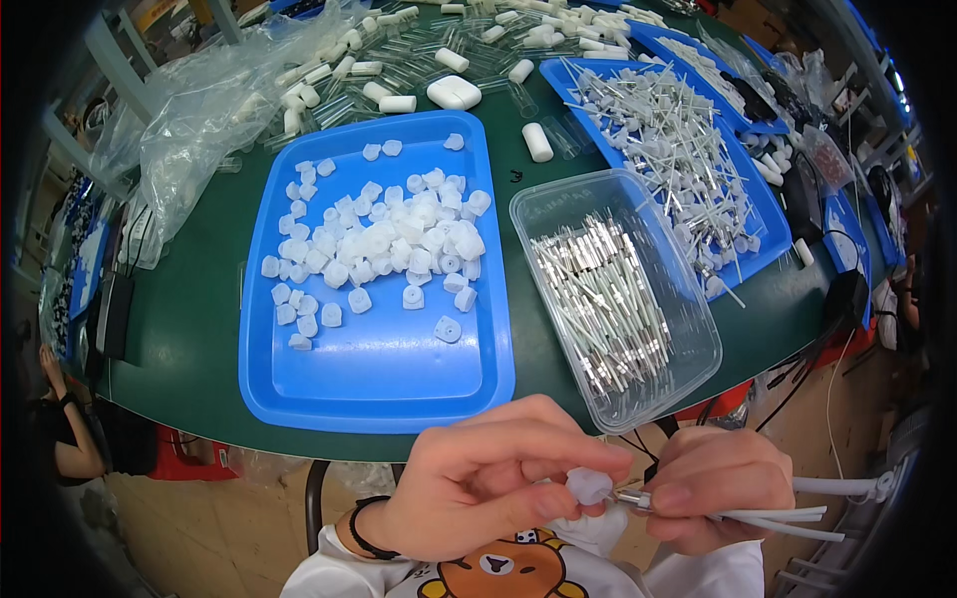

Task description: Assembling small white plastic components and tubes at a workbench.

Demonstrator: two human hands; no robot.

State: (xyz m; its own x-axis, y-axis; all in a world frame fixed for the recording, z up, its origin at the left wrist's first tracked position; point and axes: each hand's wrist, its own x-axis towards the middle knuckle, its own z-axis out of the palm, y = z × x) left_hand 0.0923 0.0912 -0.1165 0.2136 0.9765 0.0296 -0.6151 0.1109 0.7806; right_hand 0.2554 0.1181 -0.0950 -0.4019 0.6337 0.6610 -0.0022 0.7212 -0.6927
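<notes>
Green and round-edged, the work table carries its stock sorted by kind, each within reach of the seated person: a blue tray of loose white caps straight ahead, a clear plastic tub of thin metal-tipped pieces just to its right, and beyond that another blue tray heaped with white stemmed parts. Clear tubes and white plugs lie scattered along the far edge beside a crumpled plastic bag. Below the table edge, close to the body, the left hand pinches one white cap between thumb and fingertips, fingers closed on it and turned so that it faces the other hand. The right hand is curled shut around a small bundle of white tubes that trail off to the right, its thumb and forefinger gripping one metal tip, which touches the cap. Holding both pieces low and near seems to keep them steady and lined up.
</notes>
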